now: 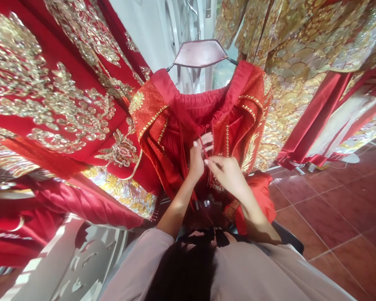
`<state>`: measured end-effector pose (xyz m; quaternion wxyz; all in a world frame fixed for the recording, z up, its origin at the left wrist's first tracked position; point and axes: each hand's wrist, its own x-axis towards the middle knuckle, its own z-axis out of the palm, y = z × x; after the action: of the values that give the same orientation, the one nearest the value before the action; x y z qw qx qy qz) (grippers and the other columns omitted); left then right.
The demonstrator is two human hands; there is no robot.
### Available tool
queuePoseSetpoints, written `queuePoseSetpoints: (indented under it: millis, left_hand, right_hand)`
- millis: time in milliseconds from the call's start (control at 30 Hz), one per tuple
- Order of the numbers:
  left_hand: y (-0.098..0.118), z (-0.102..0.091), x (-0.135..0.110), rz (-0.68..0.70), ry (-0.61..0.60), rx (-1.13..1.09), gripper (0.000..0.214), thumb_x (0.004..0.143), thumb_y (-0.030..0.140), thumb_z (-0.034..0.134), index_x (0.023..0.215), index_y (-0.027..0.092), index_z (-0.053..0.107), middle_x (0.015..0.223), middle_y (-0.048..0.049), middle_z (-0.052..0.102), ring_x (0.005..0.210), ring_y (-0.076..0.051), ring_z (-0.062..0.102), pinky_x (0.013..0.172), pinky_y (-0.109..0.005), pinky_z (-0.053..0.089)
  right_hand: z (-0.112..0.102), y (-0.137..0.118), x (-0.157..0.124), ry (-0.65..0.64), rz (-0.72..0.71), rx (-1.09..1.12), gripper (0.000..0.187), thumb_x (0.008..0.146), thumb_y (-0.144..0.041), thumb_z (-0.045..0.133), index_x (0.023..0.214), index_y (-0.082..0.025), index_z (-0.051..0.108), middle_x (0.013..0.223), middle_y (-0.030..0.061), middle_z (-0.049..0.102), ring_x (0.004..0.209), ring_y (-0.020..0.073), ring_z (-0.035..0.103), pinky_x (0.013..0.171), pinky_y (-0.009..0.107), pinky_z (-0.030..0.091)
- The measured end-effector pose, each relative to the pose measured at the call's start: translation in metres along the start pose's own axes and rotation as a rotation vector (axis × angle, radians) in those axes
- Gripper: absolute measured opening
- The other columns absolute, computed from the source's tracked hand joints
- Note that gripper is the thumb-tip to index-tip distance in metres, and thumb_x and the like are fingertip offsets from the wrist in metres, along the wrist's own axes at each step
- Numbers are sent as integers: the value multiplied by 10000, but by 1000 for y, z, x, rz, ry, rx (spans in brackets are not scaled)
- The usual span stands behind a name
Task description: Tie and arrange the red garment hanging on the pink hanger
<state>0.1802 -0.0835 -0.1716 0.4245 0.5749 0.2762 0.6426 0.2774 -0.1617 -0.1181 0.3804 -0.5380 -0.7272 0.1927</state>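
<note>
L hand [198, 159] upright, R hand [227, 171] in thumb-finger pinch, forearms [176, 207] fwd

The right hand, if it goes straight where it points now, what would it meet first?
Past the red cord at its fingertips, the right hand would probably meet the left hand first, though the depth between them is unclear.

The hanging garment [181, 108] is red cloth, softly glossy and puckered at its gathered waistband [192, 99]; its orange-red panels [150, 108] look grainy with glitter, edged in shiny gold beads. The thin red cord [203, 147] looks like cloth. At left, flat red fabric [67, 62] carries rough, glinting sequins [72, 106]. At far right, gold cloth [297, 54] shines in scales, beside smooth, satiny red cloth [316, 113]. The near shirt [247, 271] is matt cloth; the right floor tiles [332, 209] look smooth.
</note>
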Motion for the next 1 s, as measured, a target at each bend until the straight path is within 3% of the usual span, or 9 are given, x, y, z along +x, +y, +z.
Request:
queuePoseSetpoints:
  millis: [200, 300, 400, 500, 600, 700, 800, 900, 1000]
  left_hand:
    - [1, 3, 13, 48, 20, 54, 536, 750, 664, 579, 1026, 206, 611, 1165, -92, 607, 1111, -210, 554, 985, -346, 420]
    - [5, 2, 15, -18, -97, 24, 458, 711, 563, 687, 970, 192, 613, 992, -64, 641, 964, -182, 602, 904, -307, 460]
    - [10, 2, 15, -120, -159, -27, 334, 781, 502, 635, 830, 174, 598, 776, -14, 599, 725, -126, 594, 737, -257, 490]
    - [15, 1, 10, -156, -97, -52, 368, 846, 508, 540, 710, 166, 532, 627, 21, 527, 561, -92, 526, 605, -223, 458]
    - [22, -2, 2, -89, 30, 167, 420, 882, 505, 490, 632, 169, 475, 506, 48, 436, 465, -80, 422, 499, -202, 361]
    - [30, -5, -5, -10, 82, 372, 420, 906, 458, 473, 605, 165, 461, 505, 42, 430, 480, -85, 403, 488, -207, 309]
    - [31, -7, -7, 14, 44, 421, 381, 917, 410, 464, 631, 160, 494, 521, 41, 430, 497, -89, 391, 494, -213, 292]
    - [27, -11, -5, 28, 23, 440, 373, 926, 412, 444, 673, 154, 535, 544, 38, 441, 513, -91, 382, 506, -217, 289]
    - [26, -15, -4, 42, 38, 408, 402, 913, 450, 459, 650, 154, 529, 560, 32, 459, 524, -92, 389, 513, -217, 296]
  right_hand:
    - [15, 9, -10, -7, 36, -24, 322, 909, -275, 422, 647, -163, 573, 558, 1, 509, 509, 101, 384, 579, 220, 305]
    - [24, 20, -17, -42, 56, 0, 333, 911, -283, 422, 650, -163, 591, 553, 4, 512, 509, 109, 405, 579, 223, 319]
    - [27, 29, -19, -15, 42, 16, 341, 912, -289, 433, 677, -162, 646, 567, 13, 541, 524, 123, 456, 585, 234, 342]
    - [20, 36, -13, 163, 7, 17, 310, 897, -288, 468, 761, -161, 717, 641, 38, 597, 588, 147, 526, 618, 258, 387]
    - [12, 41, 6, 395, 10, 56, 249, 856, -275, 519, 889, -177, 746, 781, 66, 662, 700, 172, 588, 701, 297, 445]
    - [13, 39, 34, 433, 27, 276, 228, 796, -261, 561, 912, -188, 743, 856, 59, 687, 709, 159, 590, 693, 300, 463]
    - [17, 29, 55, 304, 125, 741, 237, 768, -269, 550, 902, -168, 718, 779, 32, 662, 513, 81, 453, 478, 224, 364]
    - [19, 17, 62, 150, 181, 1170, 235, 752, -297, 577, 921, -164, 673, 692, -8, 575, 460, 37, 331, 394, 186, 230]
    - [22, 12, 59, 145, 189, 1285, 259, 695, -259, 670, 937, -176, 634, 572, -76, 408, 433, 20, 255, 383, 173, 205]
